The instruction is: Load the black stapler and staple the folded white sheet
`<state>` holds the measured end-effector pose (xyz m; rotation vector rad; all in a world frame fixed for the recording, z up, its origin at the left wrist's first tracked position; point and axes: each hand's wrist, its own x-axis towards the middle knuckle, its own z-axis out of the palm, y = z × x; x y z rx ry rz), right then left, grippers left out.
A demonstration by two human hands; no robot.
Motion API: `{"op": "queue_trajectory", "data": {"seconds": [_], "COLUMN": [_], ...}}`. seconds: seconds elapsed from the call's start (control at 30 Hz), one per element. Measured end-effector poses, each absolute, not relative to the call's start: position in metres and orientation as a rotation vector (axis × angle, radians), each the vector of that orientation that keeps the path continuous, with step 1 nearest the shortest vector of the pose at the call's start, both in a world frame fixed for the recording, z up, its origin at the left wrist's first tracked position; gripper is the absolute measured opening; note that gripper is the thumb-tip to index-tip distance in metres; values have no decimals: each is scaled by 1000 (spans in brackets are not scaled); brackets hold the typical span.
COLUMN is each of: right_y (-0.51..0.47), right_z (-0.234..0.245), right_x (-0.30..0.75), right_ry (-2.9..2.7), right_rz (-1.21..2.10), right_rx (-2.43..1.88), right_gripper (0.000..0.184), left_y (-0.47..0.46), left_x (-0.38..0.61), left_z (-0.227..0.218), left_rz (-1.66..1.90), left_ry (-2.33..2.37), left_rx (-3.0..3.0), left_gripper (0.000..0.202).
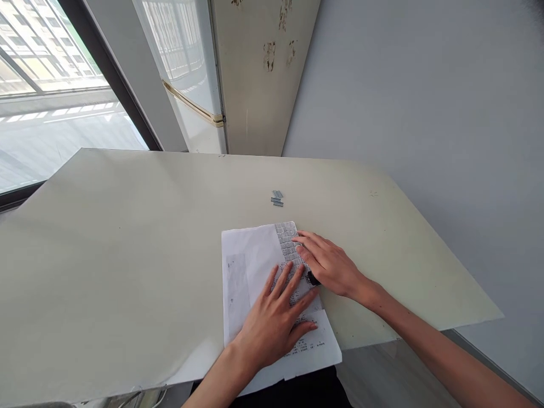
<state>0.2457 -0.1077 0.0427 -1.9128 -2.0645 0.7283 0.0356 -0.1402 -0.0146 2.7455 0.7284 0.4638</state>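
A stack of printed paper sheets (259,243) lies near the front edge of the table, its lowest part reaching over that edge. My left hand (276,317) rests flat on the sheets with its fingers spread, pressing on the printed side. At the right edge of the stack, my right hand (334,263) curls over a small black stapler (313,278). Only the stapler's dark end shows below the palm; the rest is covered by the hand. Several silver staple strips (277,198) lie loose on the table beyond the paper.
The pale table (140,255) spreads wide to both sides. Behind it stands a white refrigerator (255,85) with rust-marked side. A grey wall (403,85) borders the right, and a window (46,51) is at the upper left.
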Motion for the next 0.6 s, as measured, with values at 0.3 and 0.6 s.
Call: {"op": "queue_trajectory", "data": {"seconds": [0.3,0.6], "right_y": [-108,-108], "right_z": [40,39], "right_x": [245,242], "right_ry": [-2080,-2108], "right_rz": [697,660], "right_rx": [-1915,-1938], "right_gripper": [50,52], "left_y": [-140,-140], "left_x": [36,36], "left_z": [-17,-18], "left_rz": [475,506], "left_ry": [741,740], "left_rx": [2740,2751], "left_gripper": [63,64]}}
